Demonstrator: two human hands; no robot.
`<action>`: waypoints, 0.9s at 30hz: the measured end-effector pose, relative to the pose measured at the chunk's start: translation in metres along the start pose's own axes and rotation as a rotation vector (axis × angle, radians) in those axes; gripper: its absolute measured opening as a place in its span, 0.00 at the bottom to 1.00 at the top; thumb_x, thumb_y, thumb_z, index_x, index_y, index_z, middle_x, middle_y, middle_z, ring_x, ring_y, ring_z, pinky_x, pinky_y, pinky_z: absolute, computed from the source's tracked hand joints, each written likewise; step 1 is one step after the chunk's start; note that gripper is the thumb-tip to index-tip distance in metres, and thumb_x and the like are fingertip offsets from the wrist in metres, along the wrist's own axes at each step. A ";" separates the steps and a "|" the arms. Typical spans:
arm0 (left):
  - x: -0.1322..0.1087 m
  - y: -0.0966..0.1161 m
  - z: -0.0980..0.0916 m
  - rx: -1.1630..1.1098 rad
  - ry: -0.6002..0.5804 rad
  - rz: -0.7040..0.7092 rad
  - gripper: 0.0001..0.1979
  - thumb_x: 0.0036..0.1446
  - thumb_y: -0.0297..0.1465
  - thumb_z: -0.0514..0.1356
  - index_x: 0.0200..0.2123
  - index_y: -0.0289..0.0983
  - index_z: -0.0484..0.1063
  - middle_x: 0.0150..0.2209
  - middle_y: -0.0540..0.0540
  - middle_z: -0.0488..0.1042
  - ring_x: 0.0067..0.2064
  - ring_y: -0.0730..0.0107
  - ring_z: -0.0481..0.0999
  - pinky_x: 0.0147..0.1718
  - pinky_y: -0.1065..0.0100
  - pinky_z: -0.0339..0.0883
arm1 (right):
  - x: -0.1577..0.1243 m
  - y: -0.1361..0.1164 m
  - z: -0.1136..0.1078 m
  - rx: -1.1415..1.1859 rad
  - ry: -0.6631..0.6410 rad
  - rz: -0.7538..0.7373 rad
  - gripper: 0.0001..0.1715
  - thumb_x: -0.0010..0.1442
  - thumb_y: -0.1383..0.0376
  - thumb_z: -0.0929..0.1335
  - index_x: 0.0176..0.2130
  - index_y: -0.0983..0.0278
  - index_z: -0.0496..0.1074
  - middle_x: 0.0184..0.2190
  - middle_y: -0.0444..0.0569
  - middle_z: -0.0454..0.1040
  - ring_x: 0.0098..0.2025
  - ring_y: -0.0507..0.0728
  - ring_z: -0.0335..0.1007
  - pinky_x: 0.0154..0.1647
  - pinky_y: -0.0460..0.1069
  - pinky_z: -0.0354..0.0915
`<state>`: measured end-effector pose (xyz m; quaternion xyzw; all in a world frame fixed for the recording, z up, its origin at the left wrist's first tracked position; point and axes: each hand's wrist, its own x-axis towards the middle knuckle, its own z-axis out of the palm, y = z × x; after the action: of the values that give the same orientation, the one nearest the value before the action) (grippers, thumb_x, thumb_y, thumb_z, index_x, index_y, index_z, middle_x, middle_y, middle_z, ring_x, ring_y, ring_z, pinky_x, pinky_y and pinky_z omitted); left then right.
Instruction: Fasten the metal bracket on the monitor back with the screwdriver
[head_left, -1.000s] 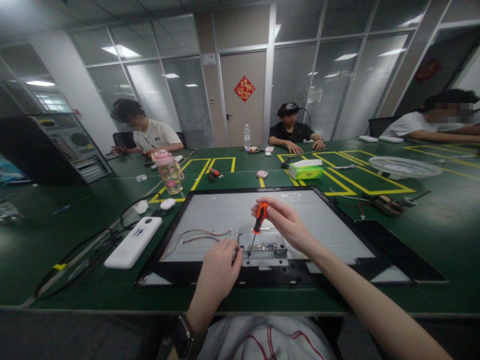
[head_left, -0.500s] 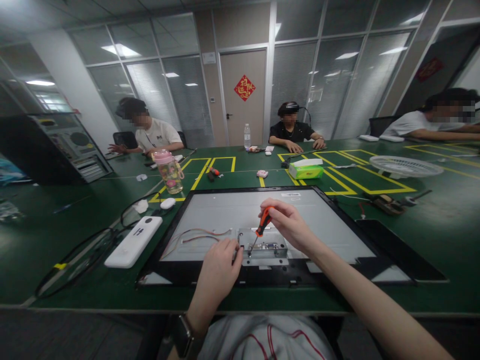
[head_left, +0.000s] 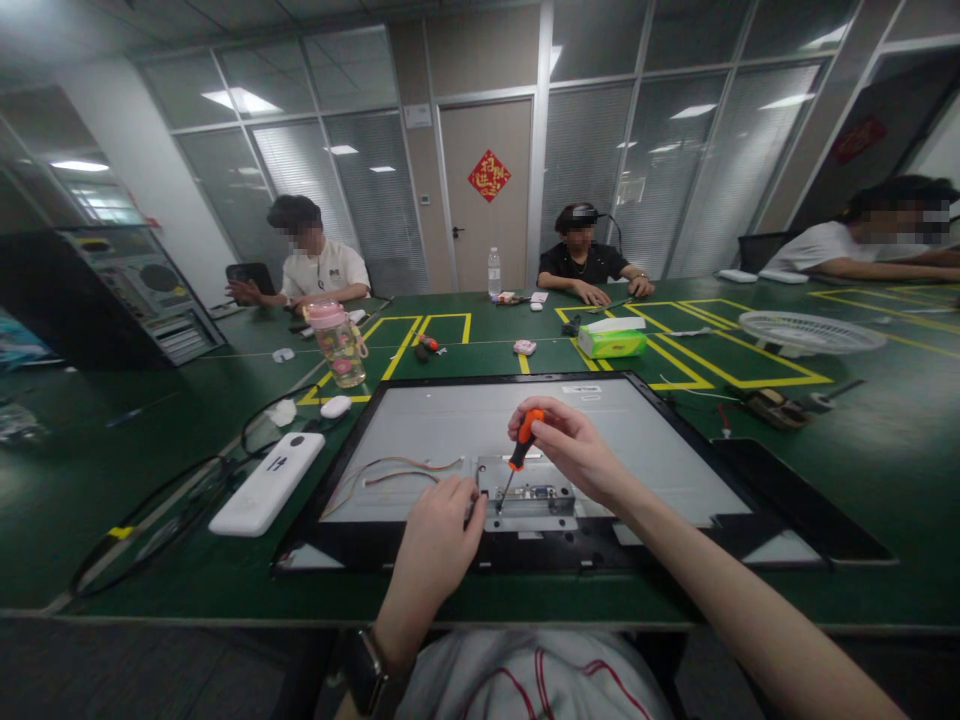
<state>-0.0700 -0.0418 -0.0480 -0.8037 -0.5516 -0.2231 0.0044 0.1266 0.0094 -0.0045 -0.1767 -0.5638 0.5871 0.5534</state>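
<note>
A screwdriver [head_left: 515, 458] with an orange and black handle is held by my right hand [head_left: 574, 445], its fingers closed around the top of the handle. The shaft slants down to the lower left of a metal bracket [head_left: 559, 505], which bears a strip with connector ports. At the bracket's left edge, my left hand [head_left: 442, 520] is closed, thumb and fingertips against it; the fingertips are partly hidden. Under both hands lies a flat display panel [head_left: 405, 420] with a grey back and black frame. Thin wires [head_left: 401, 470] rest on the panel by my left hand.
Left of the panel are a white power bank [head_left: 266, 485], black cables [head_left: 161, 510] and a pink-lidded bottle [head_left: 341, 350]. Beyond it are a green tissue pack [head_left: 611, 340] and pliers [head_left: 426, 346]. A dark flat slab [head_left: 802, 500] lies right. Several people sit around the table.
My right hand has shifted slightly left on the screwdriver handle, its fingers turned and the handle more upright. My left hand stays in place. A person at far left has moved their arms and head.
</note>
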 end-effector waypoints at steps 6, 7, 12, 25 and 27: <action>-0.001 -0.001 0.001 -0.010 -0.004 0.000 0.09 0.64 0.29 0.52 0.32 0.38 0.69 0.32 0.47 0.73 0.35 0.64 0.73 0.36 0.64 0.63 | 0.000 -0.004 0.000 0.037 -0.029 0.036 0.16 0.59 0.59 0.71 0.48 0.59 0.74 0.37 0.48 0.76 0.41 0.55 0.71 0.48 0.54 0.65; -0.001 -0.002 0.002 -0.010 -0.002 0.001 0.09 0.64 0.29 0.52 0.32 0.38 0.69 0.32 0.47 0.73 0.35 0.64 0.72 0.35 0.64 0.63 | 0.000 -0.005 0.000 0.043 -0.029 0.042 0.17 0.59 0.59 0.71 0.48 0.59 0.74 0.37 0.48 0.76 0.41 0.55 0.71 0.48 0.54 0.65; 0.000 -0.001 0.001 -0.016 0.001 0.007 0.09 0.64 0.29 0.51 0.32 0.37 0.68 0.32 0.47 0.73 0.35 0.64 0.72 0.36 0.64 0.63 | -0.001 -0.006 0.001 0.060 0.002 0.046 0.16 0.59 0.56 0.71 0.45 0.60 0.77 0.39 0.49 0.77 0.42 0.56 0.73 0.49 0.54 0.66; 0.000 -0.001 0.001 -0.014 -0.003 0.006 0.09 0.64 0.29 0.51 0.32 0.38 0.68 0.31 0.47 0.73 0.35 0.64 0.72 0.35 0.65 0.63 | 0.001 -0.003 -0.001 -0.057 0.095 -0.028 0.10 0.51 0.57 0.76 0.31 0.59 0.79 0.31 0.45 0.72 0.35 0.54 0.68 0.37 0.50 0.67; 0.000 -0.001 0.001 -0.012 -0.003 0.005 0.09 0.64 0.29 0.51 0.32 0.38 0.68 0.32 0.47 0.73 0.35 0.64 0.72 0.35 0.64 0.63 | 0.001 -0.002 -0.001 -0.056 0.089 -0.025 0.10 0.52 0.56 0.75 0.31 0.59 0.79 0.31 0.45 0.72 0.35 0.54 0.68 0.37 0.50 0.67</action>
<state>-0.0707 -0.0414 -0.0492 -0.8053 -0.5484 -0.2252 -0.0005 0.1281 0.0100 -0.0023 -0.2110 -0.5568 0.5558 0.5801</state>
